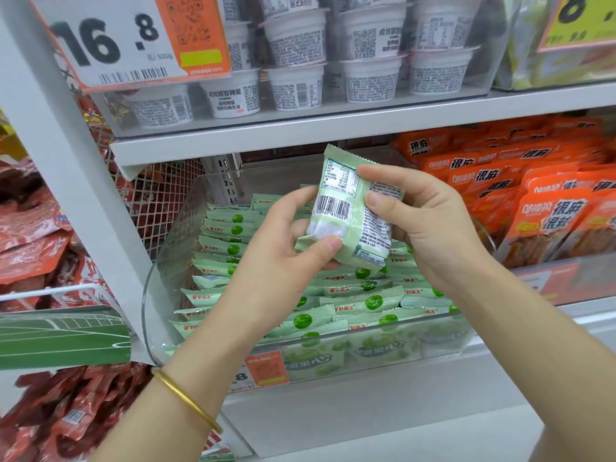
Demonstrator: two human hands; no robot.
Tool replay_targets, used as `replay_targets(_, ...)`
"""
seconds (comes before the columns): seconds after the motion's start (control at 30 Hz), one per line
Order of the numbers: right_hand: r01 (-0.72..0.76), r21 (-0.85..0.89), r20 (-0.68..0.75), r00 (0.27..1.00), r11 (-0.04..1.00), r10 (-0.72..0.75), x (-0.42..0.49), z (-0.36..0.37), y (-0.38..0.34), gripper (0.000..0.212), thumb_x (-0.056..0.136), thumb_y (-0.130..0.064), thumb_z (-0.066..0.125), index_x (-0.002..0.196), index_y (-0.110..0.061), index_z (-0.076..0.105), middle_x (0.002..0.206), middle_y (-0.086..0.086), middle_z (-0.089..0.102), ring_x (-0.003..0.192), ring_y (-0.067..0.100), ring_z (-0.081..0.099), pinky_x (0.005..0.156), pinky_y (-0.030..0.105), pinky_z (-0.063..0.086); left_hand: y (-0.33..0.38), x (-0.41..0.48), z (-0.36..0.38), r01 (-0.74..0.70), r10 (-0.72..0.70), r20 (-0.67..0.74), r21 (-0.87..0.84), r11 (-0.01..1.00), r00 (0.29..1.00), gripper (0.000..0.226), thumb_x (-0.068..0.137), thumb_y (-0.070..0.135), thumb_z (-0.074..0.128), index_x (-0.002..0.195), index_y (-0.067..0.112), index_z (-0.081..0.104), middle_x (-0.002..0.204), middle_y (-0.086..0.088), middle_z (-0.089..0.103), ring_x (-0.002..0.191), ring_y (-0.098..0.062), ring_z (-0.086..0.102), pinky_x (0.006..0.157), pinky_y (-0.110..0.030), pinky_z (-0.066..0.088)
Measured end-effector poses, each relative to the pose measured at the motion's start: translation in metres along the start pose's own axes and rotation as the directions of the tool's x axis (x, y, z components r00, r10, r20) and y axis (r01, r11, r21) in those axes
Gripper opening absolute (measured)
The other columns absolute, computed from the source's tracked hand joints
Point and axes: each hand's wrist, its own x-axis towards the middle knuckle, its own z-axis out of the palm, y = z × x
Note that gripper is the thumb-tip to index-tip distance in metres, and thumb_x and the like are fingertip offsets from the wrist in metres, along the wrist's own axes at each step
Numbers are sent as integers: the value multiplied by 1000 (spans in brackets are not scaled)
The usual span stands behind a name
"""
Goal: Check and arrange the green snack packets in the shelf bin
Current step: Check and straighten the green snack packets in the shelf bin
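A pale green snack packet [346, 208] is held up above the bin, its back with barcode and print turned to me. My left hand [283, 248] grips its lower left corner with thumb and fingers. My right hand [423, 221] pinches its right side, thumb on the printed face. Below them a clear plastic bin [156, 288] on the shelf holds several more green packets [363, 303], stacked in rows with their fronts up. My forearms hide part of the rows.
Orange snack packets [546, 215] fill the bin to the right. White cups [296, 38] stand on the shelf above, behind a price tag [123, 38]. Red packets [30, 241] hang and lie at the left. A shelf board [300, 131] runs just above the held packet.
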Motion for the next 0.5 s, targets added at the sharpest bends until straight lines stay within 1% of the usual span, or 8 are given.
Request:
replay_targets(0.1,1,-20,-9,1000,1000,-1,0,0,2,26,79,-1,65,94,-21,71,108,8,69,87,14,66,65,22,54,-1,0,-1,-10,10,-10,45,999,1000,57,88,4,60,136,26,39,108,2,71,94,-16,69,88,-42,53)
replay_targets(0.23,-9,-42,-28,1000,999,8,1,0,4,27,81,-1,65,95,-23,70,108,7,69,84,12,66,64,21,52,0,-1,0,6,-5,-10,71,997,1000,62,89,-1,59,138,27,36,113,5,69,93,-20,70,93,-46,50)
replay_targets(0.37,-17,-52,-28,999,999,16,1,-1,5,27,81,-2,65,95,-25,71,108,7,69,87,14,65,67,23,53,0,-1,1,3,0,-28,111,994,1000,63,89,0,58,138,32,35,113,9,69,91,-18,70,94,-45,50)
replay_targets(0.5,-40,-13,-22,999,999,40,0,-1,5,28,82,1,63,92,-24,70,100,6,70,78,15,65,62,24,54,2,-1,3,2,7,-52,173,985,999,66,89,3,59,140,34,31,111,13,68,87,-16,70,93,-43,50)
